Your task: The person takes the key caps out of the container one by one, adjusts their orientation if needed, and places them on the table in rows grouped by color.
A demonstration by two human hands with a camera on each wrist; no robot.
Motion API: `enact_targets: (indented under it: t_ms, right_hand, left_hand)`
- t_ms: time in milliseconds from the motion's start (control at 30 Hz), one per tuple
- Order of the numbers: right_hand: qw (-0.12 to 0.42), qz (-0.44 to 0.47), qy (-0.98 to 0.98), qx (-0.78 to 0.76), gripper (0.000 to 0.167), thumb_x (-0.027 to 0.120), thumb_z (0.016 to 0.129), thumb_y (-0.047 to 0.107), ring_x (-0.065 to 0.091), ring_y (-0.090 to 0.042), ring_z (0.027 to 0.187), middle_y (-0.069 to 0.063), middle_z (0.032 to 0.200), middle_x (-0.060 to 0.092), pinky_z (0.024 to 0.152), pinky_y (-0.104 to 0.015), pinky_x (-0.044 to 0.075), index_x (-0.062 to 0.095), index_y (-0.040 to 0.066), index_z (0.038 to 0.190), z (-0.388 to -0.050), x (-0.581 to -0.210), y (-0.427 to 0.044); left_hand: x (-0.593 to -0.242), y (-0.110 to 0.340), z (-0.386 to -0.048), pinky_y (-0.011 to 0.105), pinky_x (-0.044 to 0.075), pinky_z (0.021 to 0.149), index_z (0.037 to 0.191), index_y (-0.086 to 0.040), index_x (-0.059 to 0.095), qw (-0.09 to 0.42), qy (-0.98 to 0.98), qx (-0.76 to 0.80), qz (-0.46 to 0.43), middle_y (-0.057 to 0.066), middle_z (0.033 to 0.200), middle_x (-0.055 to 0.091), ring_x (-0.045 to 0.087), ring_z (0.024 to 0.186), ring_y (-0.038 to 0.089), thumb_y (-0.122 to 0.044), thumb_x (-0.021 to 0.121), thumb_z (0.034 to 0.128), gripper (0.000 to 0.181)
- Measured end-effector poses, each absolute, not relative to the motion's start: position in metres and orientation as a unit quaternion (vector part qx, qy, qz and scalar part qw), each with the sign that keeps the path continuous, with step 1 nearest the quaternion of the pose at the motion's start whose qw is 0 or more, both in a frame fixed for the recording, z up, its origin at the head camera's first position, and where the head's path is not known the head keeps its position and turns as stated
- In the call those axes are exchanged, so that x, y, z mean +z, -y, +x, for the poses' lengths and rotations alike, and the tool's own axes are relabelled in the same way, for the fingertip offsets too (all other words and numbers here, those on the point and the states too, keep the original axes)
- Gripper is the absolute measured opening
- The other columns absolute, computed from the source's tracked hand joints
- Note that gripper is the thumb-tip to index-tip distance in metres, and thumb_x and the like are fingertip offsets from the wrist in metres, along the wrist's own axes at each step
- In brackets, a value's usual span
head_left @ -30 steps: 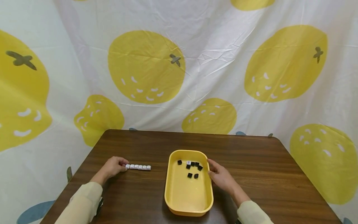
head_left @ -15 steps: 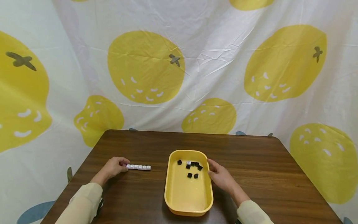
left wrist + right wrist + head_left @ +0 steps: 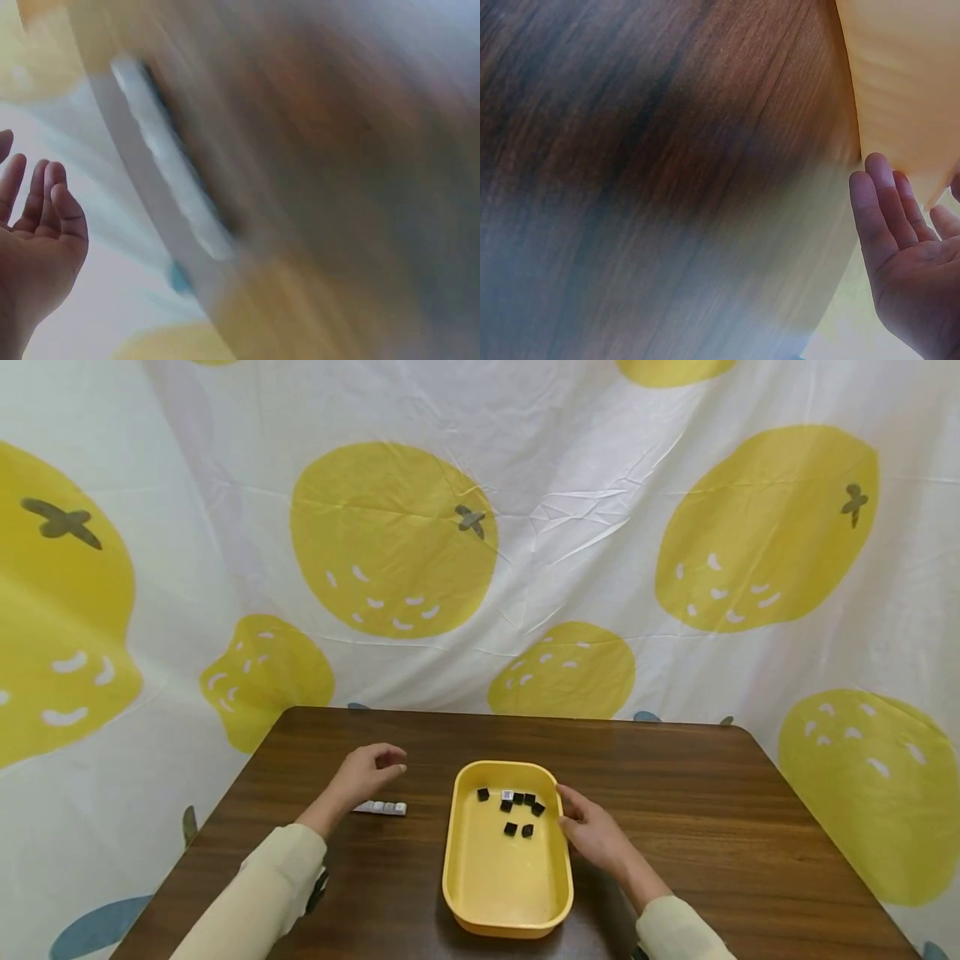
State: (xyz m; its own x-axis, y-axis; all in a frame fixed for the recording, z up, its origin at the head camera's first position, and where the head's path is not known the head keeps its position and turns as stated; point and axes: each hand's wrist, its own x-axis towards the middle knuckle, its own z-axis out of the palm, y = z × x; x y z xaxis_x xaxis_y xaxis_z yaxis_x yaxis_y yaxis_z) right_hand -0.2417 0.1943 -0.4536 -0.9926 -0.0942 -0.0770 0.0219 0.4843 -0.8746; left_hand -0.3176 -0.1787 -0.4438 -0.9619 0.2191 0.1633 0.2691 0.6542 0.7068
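Observation:
In the head view, my left hand [image 3: 367,774] hovers above and behind a row of small white keycaps [image 3: 386,808], covering the row's left end. Nothing shows between its thumb and loosely bent fingers. The left wrist view has that row of keycaps [image 3: 174,161] blurred, apart from the hand [image 3: 45,225]. My right hand [image 3: 596,835] rests against the right side of a yellow tray [image 3: 452,860]. In the right wrist view its fingers [image 3: 865,206] lie nearly straight by the tray's outer wall [image 3: 907,82]. Inside the tray lie several small black keycaps [image 3: 511,829] and one white keycap [image 3: 507,795].
Everything stands on a dark brown wooden table [image 3: 712,827] with rounded far corners. A white cloth [image 3: 555,552] printed with yellow lemons hangs behind the table and along its sides.
My left hand has left the left end of the white row and moved right and away from me, over the keycaps. The right hand and tray have stayed in place.

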Motion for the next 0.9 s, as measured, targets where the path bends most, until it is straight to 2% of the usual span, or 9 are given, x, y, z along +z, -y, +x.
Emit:
enact_targets:
  t_ms: [167, 367, 500, 667, 900]
  right_hand:
    - [0.055, -0.021, -0.860, -0.506, 0.053, 0.053, 0.097, 0.005, 0.065, -0.026, 0.092, -0.024, 0.119, 0.063, 0.071, -0.043, 0.056, 0.043, 0.003, 0.149, -0.242, -0.454, -0.195]
    - [0.053, -0.023, -0.859, -0.508, 0.052, 0.053, 0.098, 0.005, 0.065, -0.024, 0.087, -0.022, 0.118, 0.064, 0.067, -0.042, 0.055, 0.043, 0.005, 0.149, -0.242, -0.454, -0.195]
    - [0.054, -0.031, -0.860, -0.507, 0.052, 0.052, 0.099, 0.004, 0.065, -0.024, 0.084, -0.021, 0.117, 0.065, 0.065, -0.042, 0.055, 0.042, 0.005, 0.149, -0.241, -0.455, -0.195]
    - [0.056, -0.026, -0.861, -0.505, 0.052, 0.053, 0.099, 0.005, 0.065, -0.024, 0.086, -0.020, 0.118, 0.064, 0.066, -0.042, 0.055, 0.043, 0.006, 0.149, -0.241, -0.455, -0.195]
    - [0.058, -0.024, -0.863, -0.502, 0.052, 0.052, 0.099, 0.005, 0.066, -0.024, 0.088, -0.021, 0.118, 0.064, 0.068, -0.043, 0.056, 0.043, 0.006, 0.149, -0.242, -0.454, -0.196]
  left_hand:
    - [-0.439, 0.123, -0.322, 0.047, 0.049, 0.089, 0.114, -0.005, 0.071, 0.037, 0.906, -0.385, -0.172, 0.009, 0.111, 0.062, 0.059, 0.103, 0.028, -0.017, 0.069, 0.0927, 0.024]
    - [-0.444, 0.073, -0.324, 0.054, 0.042, 0.099, 0.111, -0.007, 0.073, 0.028, 0.921, -0.326, -0.212, 0.020, 0.128, 0.054, 0.050, 0.120, 0.038, -0.018, 0.070, 0.0931, 0.022]
    - [-0.450, 0.052, -0.327, 0.060, 0.033, 0.105, 0.109, -0.013, 0.075, 0.009, 0.938, -0.274, -0.212, 0.022, 0.143, 0.045, 0.040, 0.133, 0.041, -0.023, 0.069, 0.0941, 0.019]
    - [-0.454, 0.032, -0.332, 0.058, 0.034, 0.105, 0.103, -0.018, 0.078, 0.007, 0.956, -0.191, -0.221, 0.019, 0.146, 0.044, 0.037, 0.137, 0.039, -0.026, 0.070, 0.0937, 0.015]
    - [-0.458, 0.016, -0.332, 0.057, 0.031, 0.109, 0.111, -0.027, 0.077, -0.014, 0.968, -0.056, -0.246, 0.015, 0.155, 0.035, 0.027, 0.144, 0.036, -0.029, 0.065, 0.0954, 0.019]
